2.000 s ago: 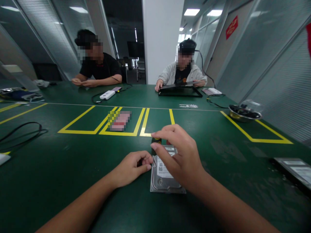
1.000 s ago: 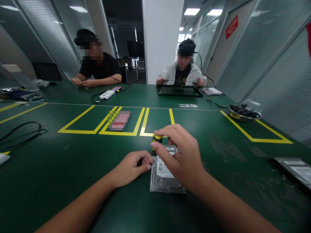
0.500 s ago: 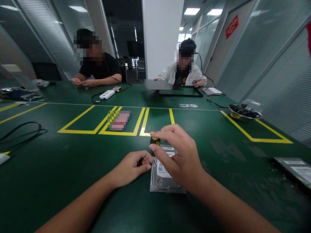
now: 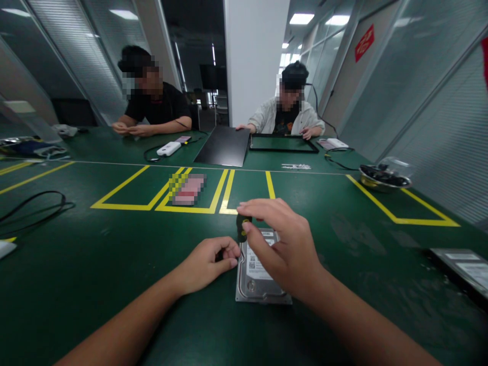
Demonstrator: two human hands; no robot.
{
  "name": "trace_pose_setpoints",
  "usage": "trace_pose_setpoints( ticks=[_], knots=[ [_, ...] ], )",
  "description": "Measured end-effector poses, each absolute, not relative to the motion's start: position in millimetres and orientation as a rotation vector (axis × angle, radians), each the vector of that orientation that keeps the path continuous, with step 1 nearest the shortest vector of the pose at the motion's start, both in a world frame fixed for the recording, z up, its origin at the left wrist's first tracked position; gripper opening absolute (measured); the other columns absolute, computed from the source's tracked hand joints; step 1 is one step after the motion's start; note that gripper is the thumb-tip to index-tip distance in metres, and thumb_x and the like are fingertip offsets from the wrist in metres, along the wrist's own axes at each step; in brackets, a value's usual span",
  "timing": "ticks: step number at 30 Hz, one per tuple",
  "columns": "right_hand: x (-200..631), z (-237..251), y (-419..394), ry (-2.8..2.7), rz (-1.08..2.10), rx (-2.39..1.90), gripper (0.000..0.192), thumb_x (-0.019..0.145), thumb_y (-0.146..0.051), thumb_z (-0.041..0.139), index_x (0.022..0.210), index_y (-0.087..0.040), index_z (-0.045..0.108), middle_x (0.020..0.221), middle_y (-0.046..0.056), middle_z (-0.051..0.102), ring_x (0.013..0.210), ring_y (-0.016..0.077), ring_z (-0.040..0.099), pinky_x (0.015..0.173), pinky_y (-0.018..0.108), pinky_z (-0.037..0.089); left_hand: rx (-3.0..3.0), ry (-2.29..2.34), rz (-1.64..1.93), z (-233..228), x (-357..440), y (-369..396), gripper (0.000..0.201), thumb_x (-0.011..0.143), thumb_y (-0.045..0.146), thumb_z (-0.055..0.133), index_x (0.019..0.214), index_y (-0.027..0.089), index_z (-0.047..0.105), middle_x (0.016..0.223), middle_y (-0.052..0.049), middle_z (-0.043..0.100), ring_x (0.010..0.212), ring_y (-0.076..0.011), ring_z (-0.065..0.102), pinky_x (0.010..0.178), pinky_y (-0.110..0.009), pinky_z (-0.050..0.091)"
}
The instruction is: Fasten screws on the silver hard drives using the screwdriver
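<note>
A silver hard drive [image 4: 263,292] with a white label lies flat on the green table in front of me. My right hand [image 4: 284,239] is over its upper part, thumb and fingers pinching the black-and-yellow handle of a screwdriver [image 4: 241,227]. The handle stands roughly upright above the drive's left edge; its shaft and tip are hidden. Low at that same edge is my left hand [image 4: 211,262], its fingers curled and its fingertips against the side of the drive.
Another hard drive [image 4: 467,267] lies at the right edge. A metal bowl [image 4: 385,182] of dark parts stands at the back right. Yellow tape marks the table; a pinkish phone [image 4: 189,189] lies inside one outline. Opposite, two people sit, one touching a dark panel [image 4: 223,147] beside a black frame [image 4: 284,148].
The screwdriver handle has turned and tilted in my right fingers, which shifted slightly. My left hand has stayed put. Across the table, the person's dark panel has been lowered flat to the left.
</note>
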State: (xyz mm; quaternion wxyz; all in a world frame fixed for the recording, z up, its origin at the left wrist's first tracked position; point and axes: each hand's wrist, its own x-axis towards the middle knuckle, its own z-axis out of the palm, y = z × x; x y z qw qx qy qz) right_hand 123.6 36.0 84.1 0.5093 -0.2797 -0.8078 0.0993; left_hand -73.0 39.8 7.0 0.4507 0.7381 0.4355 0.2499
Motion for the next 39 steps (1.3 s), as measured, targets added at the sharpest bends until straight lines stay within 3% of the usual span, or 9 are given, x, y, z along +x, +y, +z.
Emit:
trace_pose_setpoints(
  ticks=[5, 14, 39],
  knots=[
    [123.9, 82.3, 36.5, -1.955, 0.261, -0.641, 0.028, 0.086, -0.007, 0.052, 0.11, -0.012, 0.067, 0.111, 0.008, 0.072, 0.105, 0.0155, 0.065, 0.092, 0.033, 0.05, 1.821, 1.075, 0.612, 5.5, -73.5, 39.7, 0.008, 0.086, 0.021, 0.061, 0.091, 0.015, 0.063, 0.078, 0.003, 0.056, 0.071, -0.0131, 0.05, 0.065, -0.024, 0.039],
    [124.3, 84.4, 35.5, -1.943, 0.293, -0.742, 0.022, 0.085, -0.016, 0.061, 0.105, -0.013, 0.07, 0.099, 0.009, 0.066, 0.092, 0.0179, 0.061, 0.082, 0.036, 0.05, 1.825, 1.087, 0.623, 5.9, -73.1, 39.9, 0.006, 0.085, 0.02, 0.061, 0.09, 0.016, 0.063, 0.077, 0.003, 0.057, 0.07, -0.0129, 0.05, 0.064, -0.024, 0.038],
    [124.5, 87.2, 35.7, -1.997, 0.303, -0.688, 0.021, 0.09, -0.014, 0.054, 0.107, -0.016, 0.066, 0.105, 0.007, 0.07, 0.099, 0.0177, 0.062, 0.086, 0.037, 0.049, 1.862, 1.092, 0.605, 9.8, -71.8, 39.0, 0.011, 0.087, 0.027, 0.06, 0.089, 0.016, 0.062, 0.08, 0.001, 0.058, 0.072, -0.014, 0.05, 0.066, -0.025, 0.039]
  ],
)
